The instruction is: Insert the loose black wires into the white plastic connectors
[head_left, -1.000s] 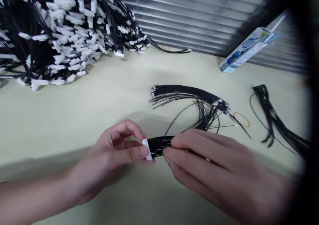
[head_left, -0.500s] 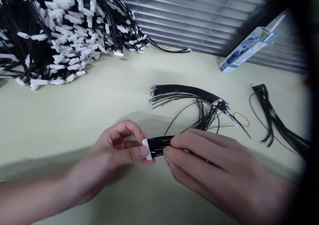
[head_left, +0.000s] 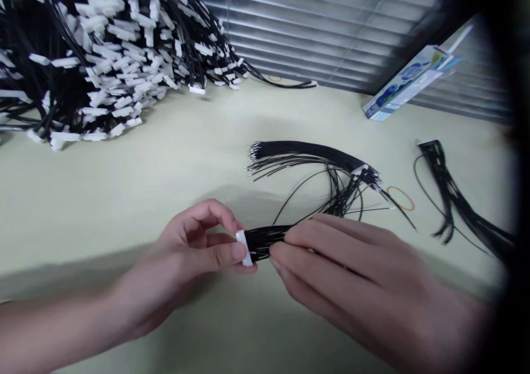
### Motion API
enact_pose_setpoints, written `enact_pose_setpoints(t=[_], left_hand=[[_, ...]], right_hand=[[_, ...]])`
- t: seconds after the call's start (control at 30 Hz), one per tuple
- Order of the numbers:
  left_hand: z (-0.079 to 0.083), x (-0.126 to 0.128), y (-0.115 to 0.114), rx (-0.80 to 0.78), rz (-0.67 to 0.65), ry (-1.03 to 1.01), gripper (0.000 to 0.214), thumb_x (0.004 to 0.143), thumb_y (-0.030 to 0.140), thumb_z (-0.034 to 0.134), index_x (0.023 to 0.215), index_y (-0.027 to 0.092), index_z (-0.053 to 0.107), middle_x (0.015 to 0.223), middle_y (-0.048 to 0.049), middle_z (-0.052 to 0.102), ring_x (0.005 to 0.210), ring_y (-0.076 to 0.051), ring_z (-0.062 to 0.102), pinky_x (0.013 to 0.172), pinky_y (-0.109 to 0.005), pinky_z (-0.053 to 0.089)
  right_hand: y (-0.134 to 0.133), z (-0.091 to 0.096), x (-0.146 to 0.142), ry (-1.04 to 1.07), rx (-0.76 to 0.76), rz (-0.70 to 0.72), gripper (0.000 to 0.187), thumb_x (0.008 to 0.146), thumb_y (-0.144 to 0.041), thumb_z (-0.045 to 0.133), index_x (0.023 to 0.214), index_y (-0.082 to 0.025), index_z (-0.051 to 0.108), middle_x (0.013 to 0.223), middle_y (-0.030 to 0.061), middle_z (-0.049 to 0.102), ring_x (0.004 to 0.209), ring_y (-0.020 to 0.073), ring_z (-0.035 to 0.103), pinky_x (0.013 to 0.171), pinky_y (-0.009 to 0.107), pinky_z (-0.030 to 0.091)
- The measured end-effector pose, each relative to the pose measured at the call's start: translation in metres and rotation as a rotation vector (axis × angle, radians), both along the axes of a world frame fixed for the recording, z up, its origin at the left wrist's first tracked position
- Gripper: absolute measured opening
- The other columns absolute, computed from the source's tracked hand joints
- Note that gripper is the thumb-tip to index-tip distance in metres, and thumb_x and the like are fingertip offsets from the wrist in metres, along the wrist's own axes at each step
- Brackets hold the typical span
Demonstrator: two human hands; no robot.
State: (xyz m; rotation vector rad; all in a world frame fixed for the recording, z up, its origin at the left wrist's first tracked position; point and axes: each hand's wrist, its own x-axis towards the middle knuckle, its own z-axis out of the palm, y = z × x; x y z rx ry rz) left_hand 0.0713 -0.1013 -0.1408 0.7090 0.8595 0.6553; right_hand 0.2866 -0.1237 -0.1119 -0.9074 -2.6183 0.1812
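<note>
My left hand [head_left: 207,247] pinches a white connector housing [head_left: 245,248] between thumb and fingers. Black wires [head_left: 267,236] run from the housing to the right, into my right hand [head_left: 348,280]. The right fingers are closed on these wires close to the housing, and the fingertips partly hide them. Just behind the hands lies a bundle of loose black wires [head_left: 310,150] with bare metal terminals at its left end. A white tie or band crosses it near its right end, where several wires spread toward me.
A big heap of black cables with white connectors [head_left: 120,59] fills the back left. At the right lie another black wire harness [head_left: 449,186] and an orange rubber band [head_left: 401,198]. A blue and white carton [head_left: 399,87] stands by the window blinds [head_left: 298,26].
Hardly anything differs. The right fingertips have shifted very slightly along the wires; the left hand holds the connector in the same place.
</note>
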Motion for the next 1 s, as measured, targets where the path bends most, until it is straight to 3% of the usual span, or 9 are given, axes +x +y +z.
enact_pose_setpoints(t=[0.17, 0.4, 0.67, 0.83, 0.9, 1.0], left_hand=[[0.0, -0.001, -0.001, -0.012, 0.004, 0.002, 0.016, 0.073, 0.014, 0.073, 0.077, 0.02, 0.059, 0.071, 0.0041, 0.063, 0.069, -0.008, 0.061, 0.066, -0.015, 0.05], [0.001, 0.0, -0.002, -0.01, -0.002, -0.003, 0.014, 0.074, 0.016, 0.073, 0.078, 0.02, 0.059, 0.07, 0.0036, 0.063, 0.07, -0.008, 0.061, 0.069, -0.017, 0.05], [0.002, 0.001, 0.001, -0.018, -0.03, 0.025, 0.016, 0.073, 0.013, 0.073, 0.076, 0.019, 0.059, 0.069, 0.0045, 0.063, 0.066, -0.008, 0.064, 0.063, -0.015, 0.047], [0.0, 0.0, 0.002, -0.001, -0.045, 0.04, 0.016, 0.073, 0.015, 0.073, 0.077, 0.02, 0.059, 0.068, 0.0046, 0.063, 0.066, -0.008, 0.063, 0.063, -0.016, 0.045], [0.0, 0.0, 0.001, 0.015, -0.077, 0.044, 0.016, 0.073, 0.017, 0.073, 0.079, 0.02, 0.058, 0.069, 0.0044, 0.064, 0.068, -0.009, 0.063, 0.065, -0.017, 0.045], [0.002, 0.001, -0.001, 0.035, -0.151, 0.085, 0.018, 0.073, 0.019, 0.073, 0.081, 0.02, 0.057, 0.072, 0.0023, 0.066, 0.072, -0.011, 0.062, 0.066, -0.019, 0.044]], right_hand=[[0.0, 0.0, 0.003, -0.006, -0.036, 0.012, 0.025, 0.077, -0.003, 0.058, 0.098, -0.016, 0.057, 0.084, -0.0026, 0.053, 0.073, 0.0112, 0.043, 0.064, 0.028, 0.036], [0.001, 0.003, -0.003, -0.026, 0.009, 0.002, 0.011, 0.082, -0.007, 0.053, 0.088, -0.014, 0.06, 0.076, -0.0003, 0.054, 0.065, 0.0129, 0.046, 0.057, 0.028, 0.039], [0.0, 0.013, -0.01, -0.044, 0.108, 0.03, 0.041, 0.089, -0.004, 0.03, 0.07, -0.015, 0.063, 0.065, 0.0037, 0.06, 0.055, 0.0142, 0.047, 0.047, 0.03, 0.035], [0.0, 0.011, -0.013, -0.031, 0.115, 0.052, 0.039, 0.09, -0.005, 0.03, 0.075, -0.014, 0.065, 0.067, 0.0038, 0.062, 0.058, 0.0143, 0.049, 0.051, 0.03, 0.036], [0.003, 0.013, -0.01, -0.045, 0.02, 0.059, 0.032, 0.091, -0.009, 0.035, 0.08, -0.015, 0.065, 0.071, 0.0026, 0.062, 0.062, 0.0136, 0.051, 0.055, 0.029, 0.036], [0.015, 0.018, 0.002, -0.089, -0.304, 0.028, 0.027, 0.094, -0.02, 0.042, 0.075, -0.018, 0.061, 0.068, -0.0018, 0.059, 0.061, 0.0096, 0.051, 0.056, 0.024, 0.034]])
